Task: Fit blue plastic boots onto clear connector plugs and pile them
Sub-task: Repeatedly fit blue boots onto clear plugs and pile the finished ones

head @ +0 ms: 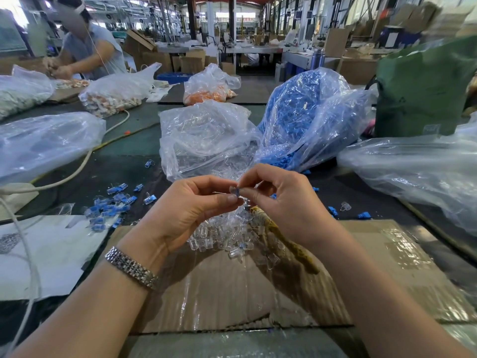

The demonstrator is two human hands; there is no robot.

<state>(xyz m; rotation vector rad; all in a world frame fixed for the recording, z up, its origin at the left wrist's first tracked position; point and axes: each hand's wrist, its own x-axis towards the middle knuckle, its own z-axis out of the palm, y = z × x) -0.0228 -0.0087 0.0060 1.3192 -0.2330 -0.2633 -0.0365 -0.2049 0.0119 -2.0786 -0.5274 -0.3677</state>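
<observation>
My left hand [191,202] and my right hand [281,200] meet above the cardboard, fingertips together. Between them sits a small blue boot [235,190] against a clear connector plug [244,201]; which hand holds which piece is hard to tell. Below the hands lies a heap of loose clear plugs [222,233]. A pile of fitted blue-and-clear pieces [111,205] lies to the left on the dark table. A bag of blue boots [307,117] and a bag of clear plugs [204,135] stand behind.
Flattened cardboard [374,254] covers the table in front of me. Large plastic bags lie at left [46,140] and right [418,171]. A green bag [423,91] stands far right. A white cable [77,169] crosses the left side. Another person [85,47] works at far left.
</observation>
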